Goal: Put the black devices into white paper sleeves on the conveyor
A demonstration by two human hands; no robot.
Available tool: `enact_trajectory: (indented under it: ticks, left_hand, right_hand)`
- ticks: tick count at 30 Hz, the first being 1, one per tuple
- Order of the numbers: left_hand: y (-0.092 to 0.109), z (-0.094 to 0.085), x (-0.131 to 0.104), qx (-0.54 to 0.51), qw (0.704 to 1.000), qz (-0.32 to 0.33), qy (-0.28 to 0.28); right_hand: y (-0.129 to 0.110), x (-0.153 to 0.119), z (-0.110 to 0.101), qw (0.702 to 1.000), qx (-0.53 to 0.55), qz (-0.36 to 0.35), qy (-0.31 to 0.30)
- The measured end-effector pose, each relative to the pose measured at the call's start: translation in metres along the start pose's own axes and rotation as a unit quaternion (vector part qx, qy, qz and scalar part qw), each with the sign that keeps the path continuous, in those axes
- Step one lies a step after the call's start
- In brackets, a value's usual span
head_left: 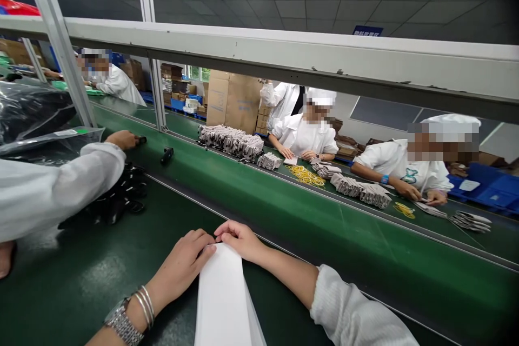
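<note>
A long stack of narrow white paper sheets [224,297] lies on the green table in front of me, slightly fanned at its right side. My left hand [188,254] is closed at the stack's far left corner, thumb on top. Metal bangles and a watch circle that wrist. At the far right corner, my right hand [240,238] curls its fingers over the edge. The fingertips of both hands nearly meet there. Whatever lies under the fingers is hidden.
A co-worker's sleeved arm [60,184] reaches in from the left over black parts [117,194]. A green conveyor belt [284,194] runs beyond, carrying a small black piece [166,155]. Across it, people sit by grey bundles [231,140] and yellow bands [306,175]. A metal beam [259,48] spans overhead.
</note>
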State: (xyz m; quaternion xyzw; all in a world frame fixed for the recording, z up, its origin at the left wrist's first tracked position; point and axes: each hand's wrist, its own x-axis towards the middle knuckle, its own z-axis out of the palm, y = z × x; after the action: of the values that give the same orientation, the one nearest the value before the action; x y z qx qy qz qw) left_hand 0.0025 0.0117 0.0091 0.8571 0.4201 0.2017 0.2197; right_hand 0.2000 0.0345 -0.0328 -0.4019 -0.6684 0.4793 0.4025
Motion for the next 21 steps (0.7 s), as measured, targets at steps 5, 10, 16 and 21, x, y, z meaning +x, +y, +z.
enact_trajectory:
  ticks: [5,10,16,21]
  left_hand:
    - [-0.002,0.001,0.001,-0.003,1.0,0.004,0.001]
    - [-0.004,0.002,0.003,-0.003,1.0,0.005,0.0]
    - [-0.014,0.006,0.006,-0.008,1.0,0.002,-0.005]
    - [-0.018,0.008,0.008,-0.005,1.0,0.003,0.003]
  right_hand:
    - [0.001,0.001,-0.001,1.0,0.0,0.002,0.002]
    - [-0.004,0.001,-0.001,1.0,0.011,0.003,0.006]
    - [-0.005,0.002,-0.004,1.0,0.015,0.006,-0.005]
    - [-0.005,0.002,-0.007,1.0,0.007,0.01,-0.008]
